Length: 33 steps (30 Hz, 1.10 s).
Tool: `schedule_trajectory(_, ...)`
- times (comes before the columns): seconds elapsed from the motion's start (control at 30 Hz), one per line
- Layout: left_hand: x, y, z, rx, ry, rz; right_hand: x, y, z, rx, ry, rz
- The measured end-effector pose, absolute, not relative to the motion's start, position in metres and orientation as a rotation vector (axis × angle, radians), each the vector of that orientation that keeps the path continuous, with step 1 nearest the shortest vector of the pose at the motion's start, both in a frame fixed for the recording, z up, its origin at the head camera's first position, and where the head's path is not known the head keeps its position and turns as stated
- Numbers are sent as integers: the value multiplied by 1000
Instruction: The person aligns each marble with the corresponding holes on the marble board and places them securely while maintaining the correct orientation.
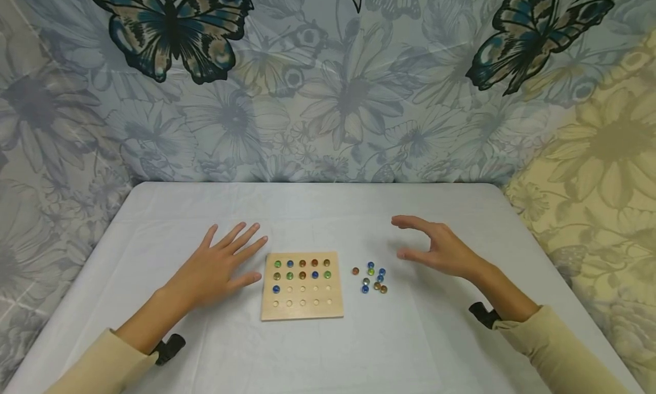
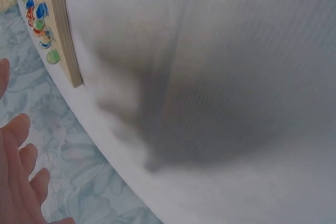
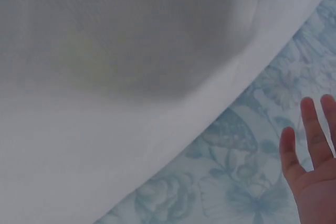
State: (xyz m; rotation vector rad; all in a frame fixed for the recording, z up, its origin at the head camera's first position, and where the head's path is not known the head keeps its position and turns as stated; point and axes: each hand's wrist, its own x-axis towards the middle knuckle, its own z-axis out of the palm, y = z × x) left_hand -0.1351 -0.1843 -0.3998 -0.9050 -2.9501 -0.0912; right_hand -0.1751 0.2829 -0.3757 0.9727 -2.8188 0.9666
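Left of the board (image 1: 307, 311): your left hand (image 1: 212, 273) is holding its fingers apart.
Right hand (image 1: 442, 248): likewise.
Loose marbles (image 1: 371, 271): you're risking rolling by bumping.

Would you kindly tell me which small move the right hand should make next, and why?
Probably bring the right hand to the loose marbles and pinch one: its thumb and fingers stand apart with nothing between them, the marbles lie between it and the wooden board, and the board's third row holds a single blue marble, with empty hollows beside it.
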Motion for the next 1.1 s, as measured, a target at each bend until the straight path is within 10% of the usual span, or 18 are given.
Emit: schedule_trajectory(1.1,-120,-179,-426,-1147,-2963,-267,-172,269,-411,1057,-3042,1177)
